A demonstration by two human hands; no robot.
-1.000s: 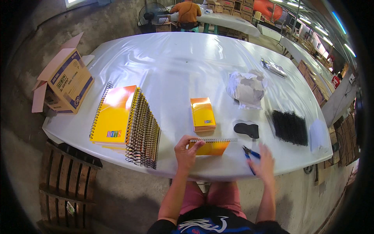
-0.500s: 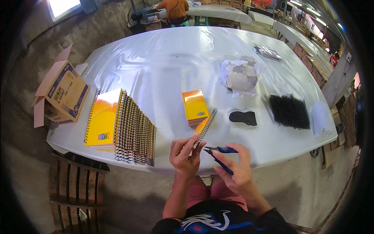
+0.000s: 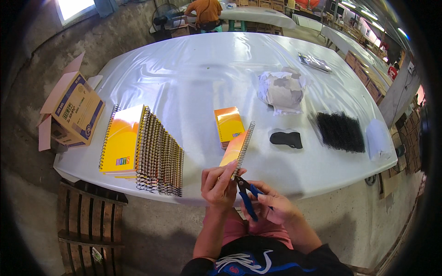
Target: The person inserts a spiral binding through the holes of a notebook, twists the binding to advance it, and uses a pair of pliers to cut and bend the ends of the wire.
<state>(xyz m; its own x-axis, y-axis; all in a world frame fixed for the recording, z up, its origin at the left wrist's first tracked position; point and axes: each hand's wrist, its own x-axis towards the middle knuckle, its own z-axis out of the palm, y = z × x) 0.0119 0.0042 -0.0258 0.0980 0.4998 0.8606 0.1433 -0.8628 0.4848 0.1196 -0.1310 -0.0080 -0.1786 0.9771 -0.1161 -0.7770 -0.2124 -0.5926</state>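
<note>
My left hand [image 3: 218,186] is closed around a small orange-and-yellow spiral notebook [image 3: 233,150], held tilted with its dark coil facing right. In my right hand [image 3: 274,204] are blue-handled wire cutters [image 3: 242,185], their jaws at the lower end of the coil by my left fingers. Whether the jaws touch the wire, I cannot tell. Just beyond the held notebook lies a small stack of yellow notebooks [image 3: 230,124]. A larger pile of spiral notebooks [image 3: 122,142] sits to the left, coils fanned toward me.
On the white-covered table [image 3: 184,87] are a black flat pad [image 3: 286,139], a heap of black coils [image 3: 341,132], a crumpled paper bundle [image 3: 282,89] and a flat packet [image 3: 315,62]. An open carton [image 3: 76,110] stands left; a wooden pallet [image 3: 90,223] lies below. Another person [image 3: 206,13] works beyond.
My right hand has brought the wire cutters left to the lower end of the notebook's coil. The notebook has risen slightly and shows more of its cover.
</note>
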